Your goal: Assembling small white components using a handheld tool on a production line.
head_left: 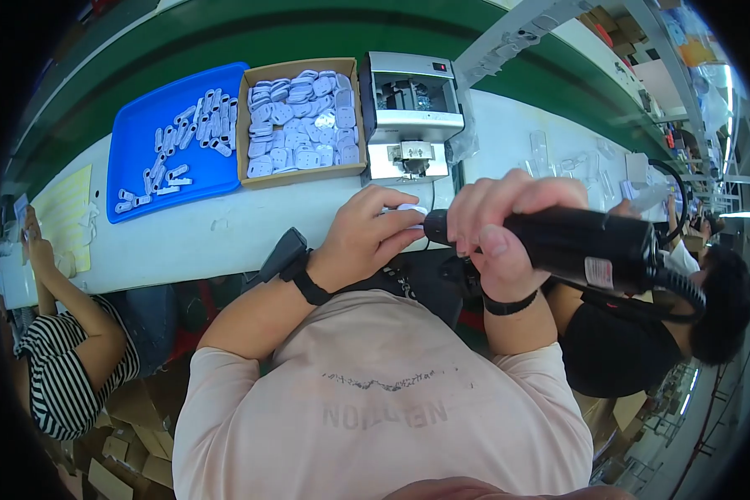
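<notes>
My right hand (508,221) is wrapped round a black electric screwdriver (587,237), held nearly level with its nose pointing left. Between the fingers of my left hand (362,233) is a small white plastic part (410,210), mostly covered by those fingers. The screwdriver's nose meets or nearly meets this part; the exact contact is hidden. Just beyond my hands stands a silver and black screw feeder (412,100). To its left, a cardboard box (300,177) holds many white plastic housings (304,112).
A blue tray (129,129) with small white devices (212,121) lies left of the box. Clear plastic pieces (550,154) are scattered on the white bench (308,204) at right. A person in stripes (79,367) sits left, another in black (621,342) right. A black cable (679,179) loops at right.
</notes>
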Demonstrator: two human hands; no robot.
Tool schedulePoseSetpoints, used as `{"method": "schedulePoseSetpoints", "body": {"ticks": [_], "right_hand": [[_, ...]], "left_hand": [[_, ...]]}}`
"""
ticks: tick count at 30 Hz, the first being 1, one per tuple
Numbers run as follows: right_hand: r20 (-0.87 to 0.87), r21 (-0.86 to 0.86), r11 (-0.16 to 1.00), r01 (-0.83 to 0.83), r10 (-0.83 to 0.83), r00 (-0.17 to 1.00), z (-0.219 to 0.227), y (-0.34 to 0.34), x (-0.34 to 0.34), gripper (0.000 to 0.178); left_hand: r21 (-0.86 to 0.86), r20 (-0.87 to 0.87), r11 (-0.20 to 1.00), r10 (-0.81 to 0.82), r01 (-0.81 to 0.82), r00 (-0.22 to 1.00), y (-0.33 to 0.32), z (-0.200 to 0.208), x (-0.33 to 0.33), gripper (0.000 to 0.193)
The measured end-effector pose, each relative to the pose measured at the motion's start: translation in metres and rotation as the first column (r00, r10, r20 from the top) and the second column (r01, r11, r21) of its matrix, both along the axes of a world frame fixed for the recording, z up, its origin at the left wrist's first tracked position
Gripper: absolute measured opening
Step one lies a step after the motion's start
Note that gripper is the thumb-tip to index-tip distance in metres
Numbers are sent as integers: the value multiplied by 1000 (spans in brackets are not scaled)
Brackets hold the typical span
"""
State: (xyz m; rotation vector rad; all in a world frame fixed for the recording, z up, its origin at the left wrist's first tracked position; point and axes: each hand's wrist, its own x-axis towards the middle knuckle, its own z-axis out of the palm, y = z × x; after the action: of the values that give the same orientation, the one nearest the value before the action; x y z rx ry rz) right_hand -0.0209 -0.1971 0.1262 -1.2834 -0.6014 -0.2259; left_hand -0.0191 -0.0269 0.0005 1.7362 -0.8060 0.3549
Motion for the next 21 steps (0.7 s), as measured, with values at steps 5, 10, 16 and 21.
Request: {"method": "schedulePoseSetpoints", "body": {"ticks": [5, 10, 16, 21], "right_hand": [[41, 54, 992, -117, 115, 993, -2, -12, 5, 43], [17, 38, 996, -80, 79, 997, 1, -9, -4, 41], [59, 100, 986, 130, -136, 989, -16, -27, 34, 39], [124, -113, 962, 249, -235, 964, -76, -20, 65, 37]], "left_hand": [[12, 27, 1000, -9, 9, 1000, -7, -1, 3, 31], [22, 52, 1000, 11, -12, 999, -5, 0, -3, 28], [18, -74, 1000, 22, -20, 997, 2, 4, -3, 29], [24, -59, 999, 25, -24, 998, 1, 0, -11, 30]]}}
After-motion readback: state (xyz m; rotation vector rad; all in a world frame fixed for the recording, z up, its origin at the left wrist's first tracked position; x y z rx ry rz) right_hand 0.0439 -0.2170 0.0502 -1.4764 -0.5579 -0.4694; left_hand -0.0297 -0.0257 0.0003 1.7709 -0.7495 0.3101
